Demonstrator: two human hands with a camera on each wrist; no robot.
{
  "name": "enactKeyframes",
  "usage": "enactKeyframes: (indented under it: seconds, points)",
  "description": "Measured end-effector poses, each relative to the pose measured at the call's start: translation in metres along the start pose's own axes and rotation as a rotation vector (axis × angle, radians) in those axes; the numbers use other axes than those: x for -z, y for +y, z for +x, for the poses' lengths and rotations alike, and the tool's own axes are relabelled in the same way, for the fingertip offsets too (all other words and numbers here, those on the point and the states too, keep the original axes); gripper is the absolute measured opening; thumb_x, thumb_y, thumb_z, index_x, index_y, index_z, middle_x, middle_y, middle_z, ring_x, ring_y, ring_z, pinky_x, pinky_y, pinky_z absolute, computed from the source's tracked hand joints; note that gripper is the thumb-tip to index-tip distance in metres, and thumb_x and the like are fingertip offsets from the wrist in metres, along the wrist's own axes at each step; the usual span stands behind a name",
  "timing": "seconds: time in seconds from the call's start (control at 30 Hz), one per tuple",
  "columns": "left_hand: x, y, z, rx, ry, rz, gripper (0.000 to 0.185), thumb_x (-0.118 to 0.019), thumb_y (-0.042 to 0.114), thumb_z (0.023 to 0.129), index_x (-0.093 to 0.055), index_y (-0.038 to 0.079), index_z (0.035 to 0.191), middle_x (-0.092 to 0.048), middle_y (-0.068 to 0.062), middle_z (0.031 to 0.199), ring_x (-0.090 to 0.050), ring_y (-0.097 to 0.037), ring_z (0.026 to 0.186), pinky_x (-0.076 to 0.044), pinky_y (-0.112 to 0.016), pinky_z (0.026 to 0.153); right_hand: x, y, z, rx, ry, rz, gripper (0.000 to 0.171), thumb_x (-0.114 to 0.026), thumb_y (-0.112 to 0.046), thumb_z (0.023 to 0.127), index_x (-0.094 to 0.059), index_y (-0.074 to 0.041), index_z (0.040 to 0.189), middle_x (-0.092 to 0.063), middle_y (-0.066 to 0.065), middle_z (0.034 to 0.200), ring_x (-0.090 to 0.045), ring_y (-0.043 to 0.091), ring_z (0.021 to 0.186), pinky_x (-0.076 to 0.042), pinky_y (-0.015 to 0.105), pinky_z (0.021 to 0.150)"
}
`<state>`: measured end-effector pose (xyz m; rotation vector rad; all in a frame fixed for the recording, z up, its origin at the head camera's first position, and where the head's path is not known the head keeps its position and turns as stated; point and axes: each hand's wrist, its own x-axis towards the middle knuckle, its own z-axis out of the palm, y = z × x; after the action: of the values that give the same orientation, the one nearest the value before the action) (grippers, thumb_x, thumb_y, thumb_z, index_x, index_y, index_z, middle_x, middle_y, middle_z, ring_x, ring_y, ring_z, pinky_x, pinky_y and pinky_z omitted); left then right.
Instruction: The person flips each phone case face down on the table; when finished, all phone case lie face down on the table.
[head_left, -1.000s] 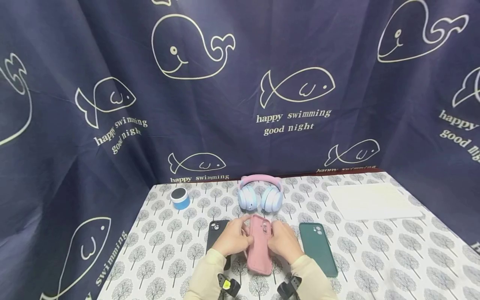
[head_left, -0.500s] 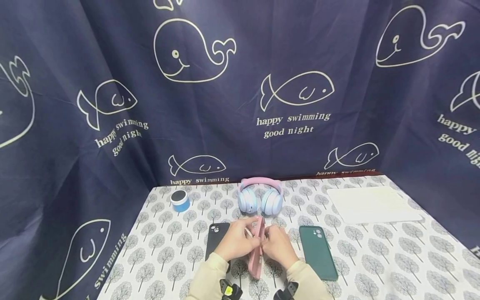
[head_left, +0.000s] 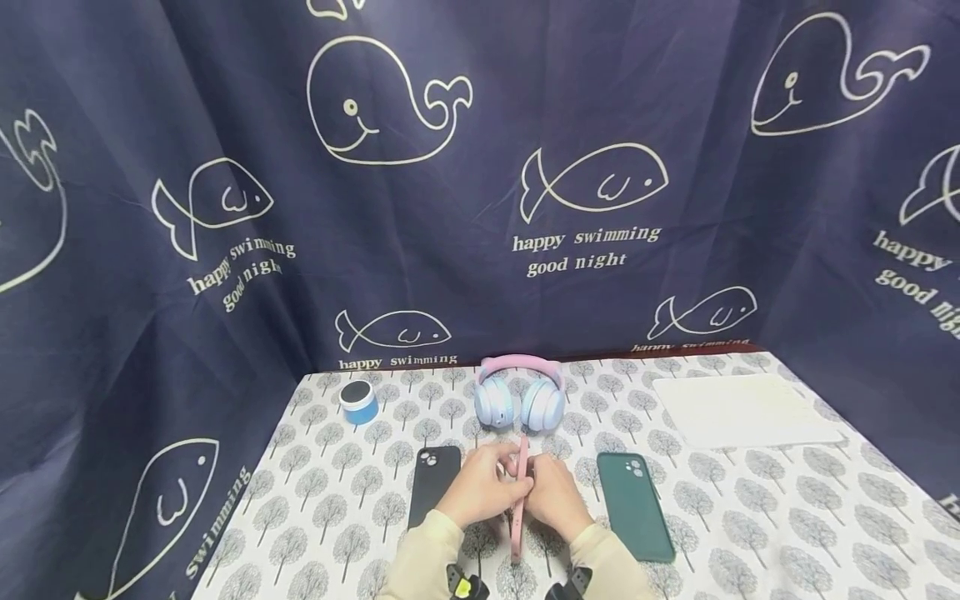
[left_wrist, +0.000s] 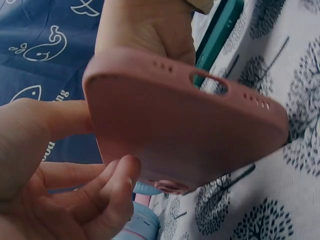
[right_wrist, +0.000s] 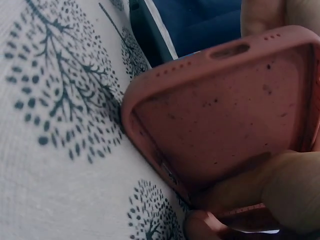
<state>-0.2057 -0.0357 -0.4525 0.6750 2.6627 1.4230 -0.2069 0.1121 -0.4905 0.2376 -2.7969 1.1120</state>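
Both hands hold a pink phone case [head_left: 520, 500] on edge above the table, its back facing left. My left hand [head_left: 480, 492] grips it from the left, thumb and fingers curled round it [left_wrist: 175, 130]. My right hand [head_left: 551, 498] grips it from the right, fingers inside the hollow [right_wrist: 225, 125]. A black phone case [head_left: 433, 486] lies just left of the hands and a dark green phone case [head_left: 633, 504] just right.
Pink and blue headphones [head_left: 521, 397] stand behind the hands. A small blue speaker [head_left: 358, 402] sits at the back left, a white pad [head_left: 742, 409] at the back right. The tree-print tablecloth [head_left: 750, 517] is walled in by a dark blue whale curtain [head_left: 225, 208].
The pink case went from lying flat, back up, to standing on its edge between the two hands. The hands have closed in towards each other.
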Motion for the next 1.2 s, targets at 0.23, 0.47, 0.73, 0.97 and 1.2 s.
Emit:
enactKeyframes:
  seconds: [0.23,0.47,0.73,0.97,1.2]
  points:
    - [0.003,-0.007,-0.003,0.005,-0.025,0.005,0.051,-0.076,0.021,0.082,-0.064,-0.003,0.125,-0.060,0.004,0.081,-0.053,-0.004,0.056,-0.047,-0.022,0.050,0.012,-0.002,0.000,-0.044,0.013,0.082,0.021,-0.066,-0.007,0.082,-0.072,0.004,0.099,-0.067,0.009,0.074,-0.063,0.021,0.059,-0.053,0.038,0.057]
    - [0.007,-0.003,-0.002,-0.010,-0.060,-0.006,0.038,-0.075,0.026,0.084,-0.071,0.008,0.118,-0.060,0.006,0.076,-0.056,-0.006,0.059,-0.049,-0.024,0.052,0.028,-0.013,0.003,-0.139,-0.019,0.315,0.032,-0.062,-0.031,0.096,-0.071,-0.002,0.086,-0.061,0.004,0.052,-0.060,0.019,0.041,-0.049,0.029,0.041]
    - [0.019,-0.024,0.000,-0.019,-0.178,-0.024,0.041,-0.066,0.037,0.094,-0.069,0.006,0.121,-0.066,0.004,0.083,-0.064,-0.010,0.068,-0.052,-0.025,0.064,0.029,-0.018,0.000,-0.153,-0.050,0.371,0.023,-0.068,-0.020,0.089,-0.067,0.003,0.088,-0.063,0.002,0.055,-0.062,0.018,0.046,-0.054,0.034,0.046]
    - [0.023,-0.034,0.001,0.116,-0.112,-0.075,0.041,-0.051,0.032,0.103,-0.066,-0.003,0.118,-0.069,-0.008,0.087,-0.068,-0.021,0.070,-0.055,-0.036,0.059,0.044,-0.023,-0.001,-0.159,-0.057,0.514,0.024,-0.060,-0.007,0.091,-0.068,0.013,0.102,-0.067,0.009,0.065,-0.064,0.018,0.051,-0.058,0.038,0.053]
    - [0.019,-0.030,0.002,0.092,-0.030,-0.020,0.038,-0.059,0.028,0.098,-0.066,-0.002,0.122,-0.065,-0.001,0.080,-0.064,-0.015,0.067,-0.053,-0.032,0.059,0.056,-0.022,0.001,-0.145,-0.115,0.645,0.027,-0.058,-0.006,0.095,-0.063,0.017,0.110,-0.068,0.011,0.072,-0.065,0.017,0.060,-0.059,0.038,0.059]
